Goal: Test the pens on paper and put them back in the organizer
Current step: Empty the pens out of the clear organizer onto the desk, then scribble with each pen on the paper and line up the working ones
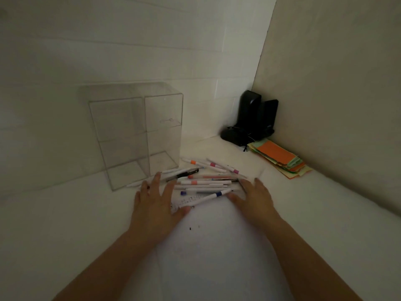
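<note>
Several white pens with coloured bands lie in a loose pile point(206, 183) on the white table, along with one black pen point(186, 173). My left hand point(157, 203) lies flat with fingers spread at the pile's left side, over some pens and a scribbled sheet of paper point(184, 202). My right hand point(253, 196) rests open at the pile's right side, fingertips touching the pens. A clear acrylic organizer point(138, 135) with empty compartments stands just behind and left of the pile.
A stack of coloured paper notes point(280, 157) lies at the back right near the beige wall. Two black speakers point(253, 118) with a cable stand in the corner. A white tiled wall runs behind the organizer.
</note>
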A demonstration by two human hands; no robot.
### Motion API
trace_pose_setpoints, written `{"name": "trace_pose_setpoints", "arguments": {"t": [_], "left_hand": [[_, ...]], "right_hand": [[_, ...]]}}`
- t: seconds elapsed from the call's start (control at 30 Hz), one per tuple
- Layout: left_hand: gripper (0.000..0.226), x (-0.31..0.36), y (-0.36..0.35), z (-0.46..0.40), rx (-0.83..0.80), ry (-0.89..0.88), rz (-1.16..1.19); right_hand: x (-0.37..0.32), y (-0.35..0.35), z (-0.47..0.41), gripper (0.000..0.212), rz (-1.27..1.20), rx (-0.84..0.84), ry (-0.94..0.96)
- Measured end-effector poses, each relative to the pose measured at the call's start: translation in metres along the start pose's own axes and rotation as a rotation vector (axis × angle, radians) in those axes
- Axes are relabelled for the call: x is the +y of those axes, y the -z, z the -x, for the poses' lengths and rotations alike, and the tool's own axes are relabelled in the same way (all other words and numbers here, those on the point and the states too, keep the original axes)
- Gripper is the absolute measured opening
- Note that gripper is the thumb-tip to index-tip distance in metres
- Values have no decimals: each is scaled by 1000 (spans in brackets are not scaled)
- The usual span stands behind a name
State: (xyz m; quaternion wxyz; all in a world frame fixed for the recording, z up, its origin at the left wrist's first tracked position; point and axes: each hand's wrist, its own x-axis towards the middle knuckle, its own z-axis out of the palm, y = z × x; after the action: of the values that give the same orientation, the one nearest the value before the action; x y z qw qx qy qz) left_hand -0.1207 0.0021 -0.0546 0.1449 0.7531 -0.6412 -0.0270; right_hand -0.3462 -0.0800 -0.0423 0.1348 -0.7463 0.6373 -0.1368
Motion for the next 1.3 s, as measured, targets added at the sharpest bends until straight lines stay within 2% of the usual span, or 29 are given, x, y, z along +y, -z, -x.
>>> {"name": "trace_pose_setpoints", "arguments": {"t": [0.07,0.13,0.3,0.43,0.5,0.57,0.63,0.67,0.73,0.8,0.87,0.9,0.97,1.03,1.1,1.17,1.23,1.3], "left_hand": [[104,-5,-4,-11,11,-37,36],[95,-1,-5,-18,-3,-92,93],[88,13,-12,-35,-89,-294,142],[72,17,-17,-35,85,-301,116],[59,19,-14,-24,207,-369,47],[48,20,-12,-8,236,-491,2],[41,19,-15,6,178,-581,5],[40,18,-17,11,137,-597,11],[43,19,-23,15,85,-609,9],[56,23,-25,16,25,-613,12],[72,27,-25,15,-7,-605,34],[72,28,-25,14,7,-590,60],[58,31,-22,15,97,-534,188],[40,33,-8,17,144,-392,484],[28,33,13,20,10,-289,861],[26,33,30,23,-179,-319,1131],[23,30,35,29,-353,-359,1251],[22,26,29,33,-454,-364,1257]], "right_hand": [[-3,-1,-1,44,-52,44,117],[-8,-2,1,30,-61,82,194],[-8,-1,10,31,-128,133,366],[-1,6,11,33,-155,167,295],[5,11,11,33,-202,188,229],[11,15,11,31,-204,220,167],[16,20,12,26,-260,295,99],[16,24,12,22,-356,350,51],[14,38,15,15,-707,437,-59],[7,55,23,5,-1137,485,-132],[-3,66,32,9,-1390,489,-186],[-10,68,36,13,-1483,465,-196],[-27,64,41,18,-1619,355,-190],[-45,50,45,19,-1686,194,-206],[-58,32,48,22,-1692,34,-223],[-66,15,49,25,-1709,-125,-185],[-65,-1,47,25,-1751,-228,-178],[-60,-10,45,33,-1784,-235,-201]]}}
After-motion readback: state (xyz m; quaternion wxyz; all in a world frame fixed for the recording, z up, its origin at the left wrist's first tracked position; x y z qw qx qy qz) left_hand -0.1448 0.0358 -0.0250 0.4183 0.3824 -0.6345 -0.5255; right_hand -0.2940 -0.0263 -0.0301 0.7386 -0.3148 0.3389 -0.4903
